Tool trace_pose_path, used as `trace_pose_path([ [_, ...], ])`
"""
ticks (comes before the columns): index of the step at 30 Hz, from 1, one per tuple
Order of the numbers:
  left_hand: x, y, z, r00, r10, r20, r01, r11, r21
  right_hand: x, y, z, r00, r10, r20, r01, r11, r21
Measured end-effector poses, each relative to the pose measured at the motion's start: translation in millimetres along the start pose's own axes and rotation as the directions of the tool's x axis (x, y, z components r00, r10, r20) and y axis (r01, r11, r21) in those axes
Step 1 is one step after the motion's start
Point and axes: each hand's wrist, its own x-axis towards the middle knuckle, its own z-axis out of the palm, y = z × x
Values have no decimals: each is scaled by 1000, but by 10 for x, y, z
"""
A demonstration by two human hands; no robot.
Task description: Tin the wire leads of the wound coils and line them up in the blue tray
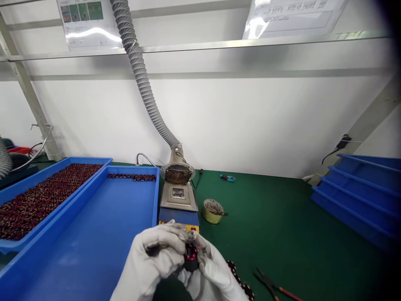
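Head view: I see the gloved left hand point(159, 253) and right hand point(211, 263), fingers curled closed, pinching a black-and-red part point(191, 261) between them above the green surface point(266, 225).

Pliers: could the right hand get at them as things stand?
Probably yes: nothing covers the pliers, but the right hand must first release the black-and-red part, then cross the dotted black pieces.

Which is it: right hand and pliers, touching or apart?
Apart. The head view shows bare green tabletop between the gloved right hand and the pliers.
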Motion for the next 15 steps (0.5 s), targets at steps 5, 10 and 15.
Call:
trace_pose_path([
  [5,6,42,-115,964,66,-259,-106,984,-144,72,138,7,1000,-23,-1,23,996,91],
  [10,23,149,-143,995,-78,-69,91,971,222,70,123,15,990,-137,-45,138,990,21],
  [15,-11,86,-62,991,126,-36,-111,955,275,-43,77,112,940,-308,-144,280,942,-185],
])
